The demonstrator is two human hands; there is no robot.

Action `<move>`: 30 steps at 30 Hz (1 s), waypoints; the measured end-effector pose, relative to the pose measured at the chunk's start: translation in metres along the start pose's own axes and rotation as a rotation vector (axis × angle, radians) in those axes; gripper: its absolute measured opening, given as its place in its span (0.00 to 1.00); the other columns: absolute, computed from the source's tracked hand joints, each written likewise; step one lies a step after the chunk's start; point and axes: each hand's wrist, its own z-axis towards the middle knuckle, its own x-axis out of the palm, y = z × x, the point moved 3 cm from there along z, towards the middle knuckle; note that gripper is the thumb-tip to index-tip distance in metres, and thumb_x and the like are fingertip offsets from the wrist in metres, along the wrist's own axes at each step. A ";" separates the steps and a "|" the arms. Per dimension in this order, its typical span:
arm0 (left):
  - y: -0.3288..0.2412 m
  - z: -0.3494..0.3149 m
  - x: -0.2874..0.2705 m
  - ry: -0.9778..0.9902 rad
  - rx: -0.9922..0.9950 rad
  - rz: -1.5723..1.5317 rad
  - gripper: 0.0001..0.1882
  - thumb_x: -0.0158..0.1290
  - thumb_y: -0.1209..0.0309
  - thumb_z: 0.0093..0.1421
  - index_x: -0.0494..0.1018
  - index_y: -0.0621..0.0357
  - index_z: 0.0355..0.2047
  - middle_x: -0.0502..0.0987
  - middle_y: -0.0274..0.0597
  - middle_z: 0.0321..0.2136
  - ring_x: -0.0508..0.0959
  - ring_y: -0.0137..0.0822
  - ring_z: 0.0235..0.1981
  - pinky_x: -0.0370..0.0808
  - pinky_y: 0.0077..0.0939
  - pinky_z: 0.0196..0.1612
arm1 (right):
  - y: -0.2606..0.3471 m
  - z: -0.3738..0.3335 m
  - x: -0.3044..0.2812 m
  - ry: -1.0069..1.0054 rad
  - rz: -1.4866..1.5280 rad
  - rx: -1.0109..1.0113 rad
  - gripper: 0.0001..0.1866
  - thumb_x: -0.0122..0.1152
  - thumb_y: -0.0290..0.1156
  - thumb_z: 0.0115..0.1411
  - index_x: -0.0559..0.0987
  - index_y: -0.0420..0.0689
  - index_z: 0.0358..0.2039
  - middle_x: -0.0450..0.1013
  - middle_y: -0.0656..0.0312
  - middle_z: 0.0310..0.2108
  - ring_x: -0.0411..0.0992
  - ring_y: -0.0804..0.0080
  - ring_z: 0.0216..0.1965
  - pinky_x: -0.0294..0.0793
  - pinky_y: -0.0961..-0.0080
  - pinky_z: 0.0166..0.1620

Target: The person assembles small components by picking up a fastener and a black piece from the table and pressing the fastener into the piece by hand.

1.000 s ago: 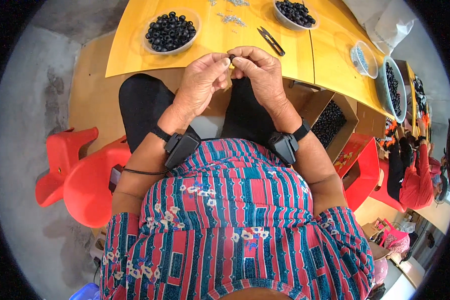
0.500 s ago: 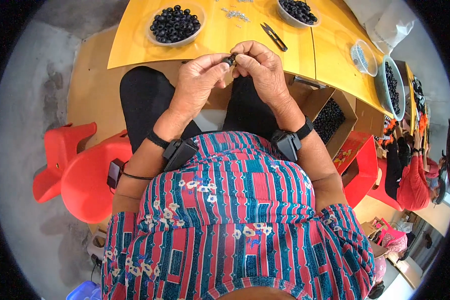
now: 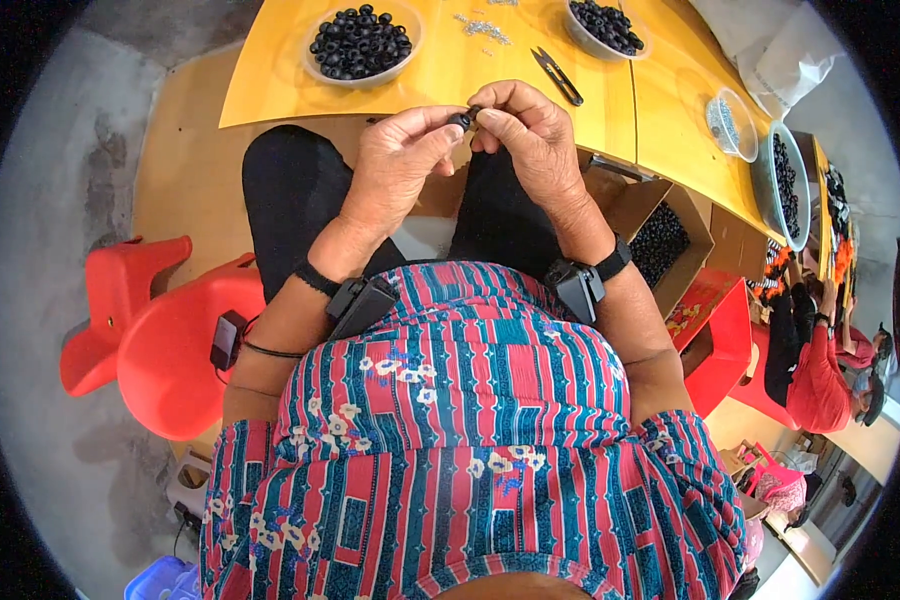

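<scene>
My left hand [image 3: 395, 165] pinches a small black round piece [image 3: 458, 121] between thumb and fingertips, above my lap at the table's front edge. My right hand [image 3: 532, 140] closes thumb and forefinger on a tiny dark part right against that piece; the fingertips hide most of it. Both hands almost touch. Beyond them, a clear bowl [image 3: 365, 83] on the yellow table [image 3: 460, 75] holds several similar-looking black round pieces [image 3: 360, 45]. Black thread snips [image 3: 558, 77] lie past my right hand. Small silvery bits [image 3: 484, 30] are scattered farther back.
At the right stand another bowl [image 3: 592, 44] of black pieces, a clear tub [image 3: 750, 148] of silvery bits and a pale green basin [image 3: 798, 236]. Below the table is a cardboard box [image 3: 698, 243] of black pieces. Red stools [image 3: 175, 350] stand left; a co-worker in red [image 3: 818, 385] sits right.
The table and its things have shifted slightly right in view. My hands keep the same pinch, with the black piece turned a little between the fingertips.
</scene>
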 end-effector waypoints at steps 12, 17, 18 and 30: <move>0.005 0.003 0.000 -0.013 -0.035 -0.001 0.13 0.51 0.73 0.57 0.72 0.68 0.41 0.74 0.33 0.28 0.70 0.18 0.23 0.69 0.11 0.27 | 0.009 0.001 -0.001 -0.075 -0.676 -0.388 0.06 0.59 0.22 0.50 0.73 0.41 0.30 0.70 0.63 0.23 0.70 0.79 0.21 0.69 0.84 0.26; 0.003 0.002 0.004 -0.022 -0.043 -0.010 0.13 0.52 0.71 0.58 0.72 0.65 0.41 0.73 0.32 0.27 0.70 0.20 0.24 0.67 0.11 0.26 | 0.002 -0.004 0.004 -0.135 -0.409 -0.252 0.03 0.58 0.20 0.50 0.74 0.40 0.27 0.70 0.63 0.24 0.71 0.79 0.22 0.69 0.84 0.26; 0.002 0.002 0.004 -0.024 -0.038 0.001 0.13 0.52 0.71 0.58 0.72 0.65 0.41 0.73 0.32 0.28 0.70 0.20 0.24 0.67 0.11 0.27 | -0.002 -0.003 0.003 -0.127 -0.265 -0.218 0.03 0.57 0.19 0.50 0.74 0.39 0.28 0.70 0.64 0.24 0.70 0.79 0.23 0.70 0.85 0.27; 0.004 0.003 -0.001 -0.049 0.006 0.062 0.11 0.51 0.72 0.58 0.71 0.65 0.40 0.73 0.32 0.28 0.70 0.20 0.24 0.66 0.10 0.26 | -0.004 0.007 0.003 0.011 -0.042 -0.076 0.04 0.54 0.19 0.54 0.76 0.35 0.31 0.73 0.63 0.26 0.69 0.82 0.23 0.70 0.86 0.27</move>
